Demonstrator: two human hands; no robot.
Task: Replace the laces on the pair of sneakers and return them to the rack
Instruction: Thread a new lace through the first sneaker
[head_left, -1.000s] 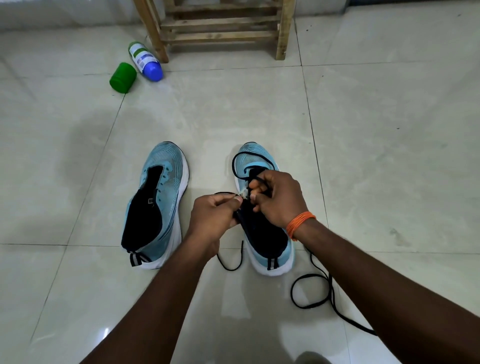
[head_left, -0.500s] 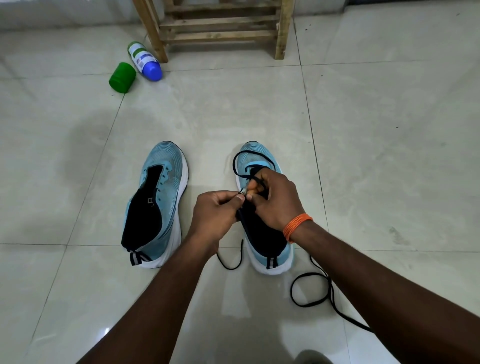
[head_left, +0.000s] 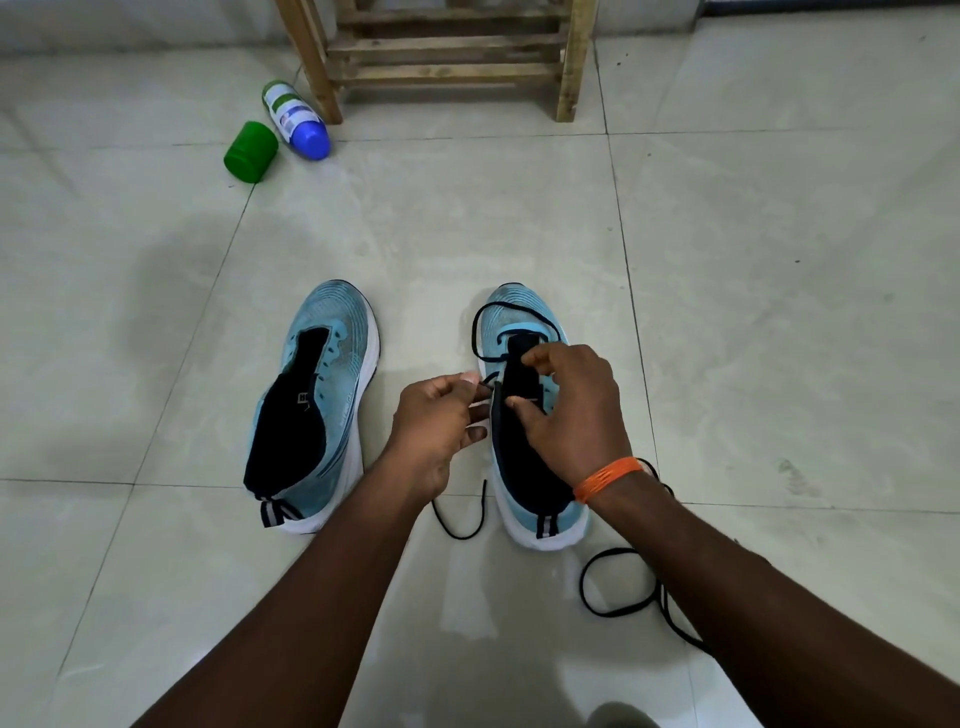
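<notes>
Two light-blue sneakers with white soles stand toes-away on the tiled floor. The left sneaker (head_left: 319, 400) has no lace. The right sneaker (head_left: 519, 317) carries a black lace (head_left: 480, 325) looped over its toe, with loose ends trailing beside the heel and to the lower right. My left hand (head_left: 434, 421) pinches the lace at the shoe's left eyelets. My right hand (head_left: 569, 400), with an orange band at the wrist, grips the black tongue of that sneaker. The wooden rack (head_left: 447, 57) stands at the far wall.
A white bottle with a blue cap (head_left: 296, 117) lies beside the rack's left leg, and a green cap (head_left: 251, 151) lies next to it. Pale floor tiles spread all around the shoes.
My left hand has drawn a little to the left, away from my right hand. My right fingers have shifted onto the tongue. The lace loop over the toe has hardly changed.
</notes>
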